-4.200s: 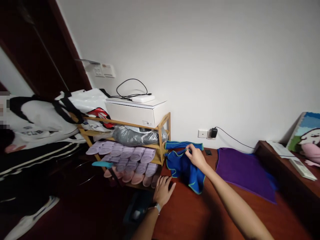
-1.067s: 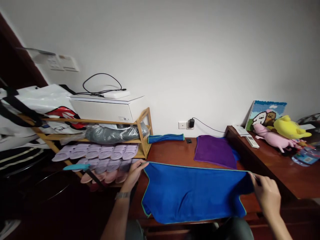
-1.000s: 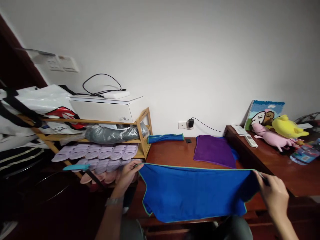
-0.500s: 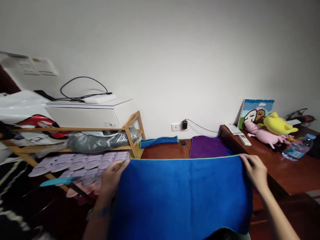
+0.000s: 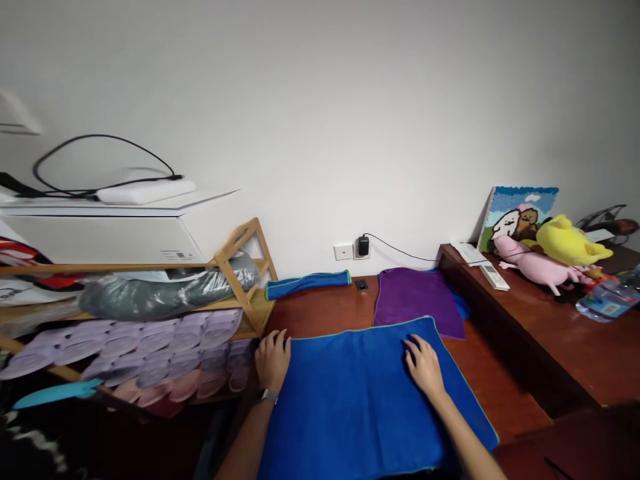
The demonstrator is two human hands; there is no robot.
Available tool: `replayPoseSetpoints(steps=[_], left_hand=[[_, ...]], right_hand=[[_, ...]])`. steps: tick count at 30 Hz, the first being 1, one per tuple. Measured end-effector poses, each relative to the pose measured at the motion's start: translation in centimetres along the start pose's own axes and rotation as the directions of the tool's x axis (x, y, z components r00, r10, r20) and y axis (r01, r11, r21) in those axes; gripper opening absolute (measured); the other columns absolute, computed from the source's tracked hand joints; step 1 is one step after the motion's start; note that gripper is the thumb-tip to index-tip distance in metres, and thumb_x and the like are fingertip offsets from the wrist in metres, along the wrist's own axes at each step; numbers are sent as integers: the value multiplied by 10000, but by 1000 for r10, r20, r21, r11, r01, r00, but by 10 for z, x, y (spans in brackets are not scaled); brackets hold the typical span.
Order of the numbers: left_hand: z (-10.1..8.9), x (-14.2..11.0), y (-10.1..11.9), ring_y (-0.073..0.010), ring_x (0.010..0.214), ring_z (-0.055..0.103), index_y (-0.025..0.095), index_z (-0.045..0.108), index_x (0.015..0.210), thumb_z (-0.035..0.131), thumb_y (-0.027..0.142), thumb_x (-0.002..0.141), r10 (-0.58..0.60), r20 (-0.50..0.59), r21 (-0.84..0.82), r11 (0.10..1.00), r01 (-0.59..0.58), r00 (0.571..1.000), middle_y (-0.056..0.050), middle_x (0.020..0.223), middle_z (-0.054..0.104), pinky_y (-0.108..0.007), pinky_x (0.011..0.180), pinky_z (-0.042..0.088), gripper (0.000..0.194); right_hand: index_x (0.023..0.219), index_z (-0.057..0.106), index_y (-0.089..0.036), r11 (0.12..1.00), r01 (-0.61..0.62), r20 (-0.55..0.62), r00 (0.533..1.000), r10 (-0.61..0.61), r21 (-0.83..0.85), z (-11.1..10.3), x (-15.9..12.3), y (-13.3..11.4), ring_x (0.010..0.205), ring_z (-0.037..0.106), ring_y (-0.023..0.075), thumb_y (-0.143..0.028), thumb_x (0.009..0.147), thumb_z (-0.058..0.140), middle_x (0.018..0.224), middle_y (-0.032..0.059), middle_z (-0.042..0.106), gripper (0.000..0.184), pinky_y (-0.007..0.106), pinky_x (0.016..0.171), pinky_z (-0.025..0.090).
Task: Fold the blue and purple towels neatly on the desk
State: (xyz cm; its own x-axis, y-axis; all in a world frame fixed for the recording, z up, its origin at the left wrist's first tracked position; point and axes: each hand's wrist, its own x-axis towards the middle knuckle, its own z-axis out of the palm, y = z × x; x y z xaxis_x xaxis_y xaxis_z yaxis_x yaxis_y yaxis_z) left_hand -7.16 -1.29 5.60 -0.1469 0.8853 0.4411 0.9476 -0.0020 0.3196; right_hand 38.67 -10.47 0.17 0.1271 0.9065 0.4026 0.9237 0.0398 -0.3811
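A blue cloth (image 5: 345, 393) with a light green edge lies spread on the brown desk (image 5: 320, 313), with a faint crease down its middle. At its far left corner rests my left hand (image 5: 273, 359), fingers stretched forward. My right hand (image 5: 424, 363) lies on the cloth near the far right corner, its fingers spread. Beyond the cloth are a purple cloth (image 5: 417, 300), with some blue showing under its right side, and a rolled or folded blue cloth (image 5: 307, 285) along the wall.
At left stands a wooden rack (image 5: 250, 300) with lilac slippers (image 5: 155, 337) and a white box (image 5: 100, 237) on top. The raised desktop (image 5: 565, 333) at right holds a remote control (image 5: 494, 277), a pink plush toy (image 5: 537, 263), a yellow plush toy (image 5: 570, 243) and a plastic bottle (image 5: 607, 301).
The blue cloth, held up by its two corners before, now lies flat on the desk. Both hands have let go of the corners and rest on it. The view has shifted slightly right.
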Motion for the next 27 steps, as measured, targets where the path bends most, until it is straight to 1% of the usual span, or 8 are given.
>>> replayPoseSetpoints(steps=[2,4,8,12,14,18,23,27], left_hand=[[6,-17,-4,-353,1367,613,192,752,1362,376,398,1079,131,26,3,991,-131,991,-184,1443,702,-487,1140,485,513],[13,-37,-10,-347,1449,570,217,721,1428,395,445,1073,210,104,-12,978,-210,972,-162,1514,674,-497,1205,448,533],[26,-61,-22,-364,1551,480,223,613,1564,433,497,1045,176,238,47,980,-192,955,-152,1655,558,-581,1271,375,614],[32,-51,-23,-352,1571,461,215,609,1569,434,502,1049,147,261,104,978,-179,954,-156,1672,535,-569,1292,345,619],[32,-41,-22,-337,1578,455,225,601,1575,421,493,1055,126,254,124,979,-161,959,-146,1675,533,-563,1297,338,612],[34,-26,-23,-320,1613,399,235,538,1624,386,487,1061,71,271,165,979,-119,960,-124,1721,468,-572,1311,304,635],[34,-10,-19,-306,1640,345,250,484,1658,384,494,1063,16,322,195,977,-83,947,-111,1754,420,-556,1331,252,650],[19,0,0,-355,1614,380,168,534,1616,436,418,1039,-35,356,213,976,-45,934,-175,1712,476,-581,1333,206,636]], right_hand=[[1447,702,-289,1000,-18,48,999,19,-25,7,-29,9,1459,558,308,-439,1072,427,1560,103,633,488,511,1230,439],[1528,640,-308,995,-67,99,992,73,-70,5,-50,16,1524,505,314,-468,1074,407,1615,90,596,535,550,1268,394],[1567,602,-322,985,-104,150,981,125,-137,-9,-59,20,1536,493,310,-483,1076,386,1636,79,579,560,556,1263,396],[1555,617,-296,980,-98,124,985,120,-171,-20,-33,22,1520,503,313,-504,1084,366,1657,85,554,573,525,1241,420],[1600,570,-271,976,-97,172,976,132,-197,-20,-14,24,1582,426,309,-488,1090,334,1710,77,487,602,523,1293,348],[1690,428,-302,944,-163,296,922,249,-288,-10,17,29,1653,300,295,-474,1089,301,1776,21,367,637,525,1348,221],[1716,367,-316,933,-184,300,912,279,-309,1,26,28,1671,250,289,-507,1094,263,1800,10,305,658,517,1354,187],[1716,370,-309,937,-199,317,903,289,-287,-3,25,27,1674,236,296,-505,1097,265,1806,17,294,658,523,1353,176]])
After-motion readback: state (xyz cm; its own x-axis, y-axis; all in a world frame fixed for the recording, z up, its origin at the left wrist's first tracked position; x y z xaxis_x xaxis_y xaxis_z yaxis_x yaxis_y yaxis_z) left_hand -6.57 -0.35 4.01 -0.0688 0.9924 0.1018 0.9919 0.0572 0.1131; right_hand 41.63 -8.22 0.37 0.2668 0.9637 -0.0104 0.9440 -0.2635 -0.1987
